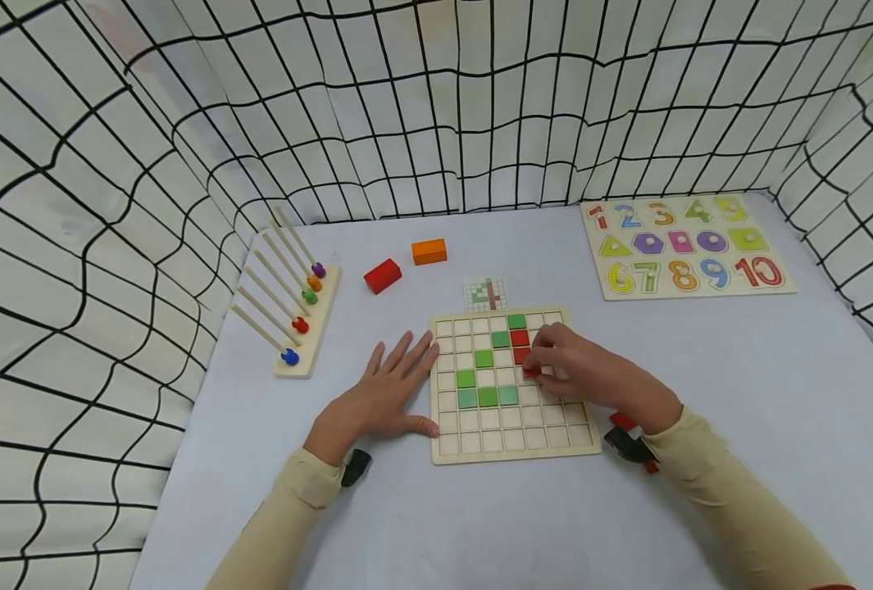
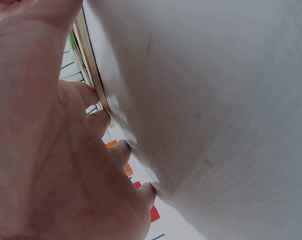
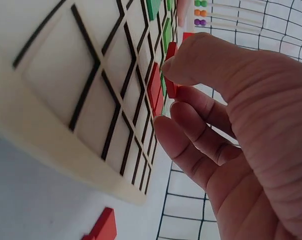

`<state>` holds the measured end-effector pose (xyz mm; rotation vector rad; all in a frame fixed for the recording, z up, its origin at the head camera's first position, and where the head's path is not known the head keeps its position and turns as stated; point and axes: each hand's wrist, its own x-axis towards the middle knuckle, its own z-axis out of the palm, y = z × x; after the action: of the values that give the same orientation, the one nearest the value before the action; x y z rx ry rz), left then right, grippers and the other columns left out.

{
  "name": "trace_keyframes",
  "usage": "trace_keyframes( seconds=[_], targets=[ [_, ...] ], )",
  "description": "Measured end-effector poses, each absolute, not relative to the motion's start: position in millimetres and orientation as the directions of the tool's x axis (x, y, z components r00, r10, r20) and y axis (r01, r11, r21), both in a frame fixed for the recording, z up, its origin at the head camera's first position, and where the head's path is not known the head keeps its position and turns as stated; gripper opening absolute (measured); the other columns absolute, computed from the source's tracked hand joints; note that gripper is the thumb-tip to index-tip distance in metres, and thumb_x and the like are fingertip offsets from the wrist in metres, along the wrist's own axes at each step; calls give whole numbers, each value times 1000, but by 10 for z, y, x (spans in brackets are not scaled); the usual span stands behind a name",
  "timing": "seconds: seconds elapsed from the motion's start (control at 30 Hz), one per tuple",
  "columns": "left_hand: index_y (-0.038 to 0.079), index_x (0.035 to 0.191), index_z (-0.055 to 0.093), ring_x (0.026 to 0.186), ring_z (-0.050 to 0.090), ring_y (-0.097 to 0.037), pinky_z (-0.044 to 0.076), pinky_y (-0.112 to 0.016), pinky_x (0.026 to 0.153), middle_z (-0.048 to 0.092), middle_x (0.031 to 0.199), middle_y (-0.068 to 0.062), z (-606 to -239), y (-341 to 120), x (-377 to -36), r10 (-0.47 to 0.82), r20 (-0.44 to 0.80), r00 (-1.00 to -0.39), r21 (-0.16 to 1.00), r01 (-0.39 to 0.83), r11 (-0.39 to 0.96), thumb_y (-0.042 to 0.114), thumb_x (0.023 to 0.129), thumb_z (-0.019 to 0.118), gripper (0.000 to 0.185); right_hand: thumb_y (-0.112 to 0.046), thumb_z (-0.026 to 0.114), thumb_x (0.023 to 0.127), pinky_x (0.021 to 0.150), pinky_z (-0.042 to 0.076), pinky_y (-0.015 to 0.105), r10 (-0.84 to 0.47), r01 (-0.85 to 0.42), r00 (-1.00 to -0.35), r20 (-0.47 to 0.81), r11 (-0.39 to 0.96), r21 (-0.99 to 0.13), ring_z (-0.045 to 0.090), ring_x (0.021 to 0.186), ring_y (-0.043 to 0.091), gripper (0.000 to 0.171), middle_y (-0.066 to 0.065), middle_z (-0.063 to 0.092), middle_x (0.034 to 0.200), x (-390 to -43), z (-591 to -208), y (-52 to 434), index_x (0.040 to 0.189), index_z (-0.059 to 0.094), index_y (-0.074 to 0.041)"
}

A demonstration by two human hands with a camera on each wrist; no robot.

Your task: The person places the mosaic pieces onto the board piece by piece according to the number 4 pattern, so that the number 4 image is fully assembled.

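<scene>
A wooden grid board [image 1: 517,456] lies on the white table. Green tiles [image 1: 484,359] and red tiles [image 1: 520,338] fill some of its squares. My right hand [image 1: 591,373] is over the board's right half, pinching a small red tile [image 3: 172,91] between thumb and fingers. That tile is held on edge in the right wrist view, just off the grid. My left hand [image 1: 384,401] rests on the table with fingers spread, its thumb and a fingertip at the board's left edge. A small pattern card [image 1: 485,293] touches or nearly touches the board's far edge.
Loose red tiles [image 1: 623,421] lie beneath my right wrist, partly hidden. Behind my left hand are a red block [image 1: 383,276], an orange block [image 1: 429,251] and a pegged stand [image 1: 311,356] with coloured beads. A number puzzle [image 1: 598,287] lies far right. Black netting [image 1: 491,106] encloses the table.
</scene>
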<state>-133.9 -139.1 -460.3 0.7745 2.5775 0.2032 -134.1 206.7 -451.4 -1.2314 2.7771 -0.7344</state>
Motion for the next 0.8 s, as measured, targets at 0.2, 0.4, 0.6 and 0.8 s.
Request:
trace_keyframes(
  seconds=[0.2,0.4,0.6,0.8],
  targets=[
    [15,174,8,170,-6,-38,-1,-68,134,-2,184,-7,-4613,-1388,-1342,553,-365,-748,255,491,833,71,85,77,125,1,79,90,78,57,26,-720,-728,-661,210,548,-411,56,98,18,17,8,61,109,-1323,-4584,1988,102,79,-11],
    [16,174,7,170,-6,-38,-1,-69,134,-3,184,-6,-4620,-1384,-1347,550,-373,-748,247,491,835,71,85,77,126,1,78,91,77,55,25,-716,-720,-669,197,561,-409,54,96,16,16,7,61,104,-1325,-4623,1992,103,79,-10],
    [16,174,7,170,-7,-38,-1,-68,134,-3,184,-6,-4618,-1381,-1351,546,-375,-749,245,488,838,71,85,77,126,1,79,89,73,52,24,-709,-720,-676,202,575,-390,52,91,16,15,6,60,100,-1331,-4625,2004,98,79,-11],
    [16,174,7,170,-7,-37,-1,-68,134,-3,184,-6,-4621,-1385,-1349,547,-375,-748,245,489,837,72,85,77,126,-1,78,91,74,53,24,-704,-708,-685,187,583,-397,52,92,16,13,6,60,100,-1330,-4629,1999,98,80,-11]
  ],
)
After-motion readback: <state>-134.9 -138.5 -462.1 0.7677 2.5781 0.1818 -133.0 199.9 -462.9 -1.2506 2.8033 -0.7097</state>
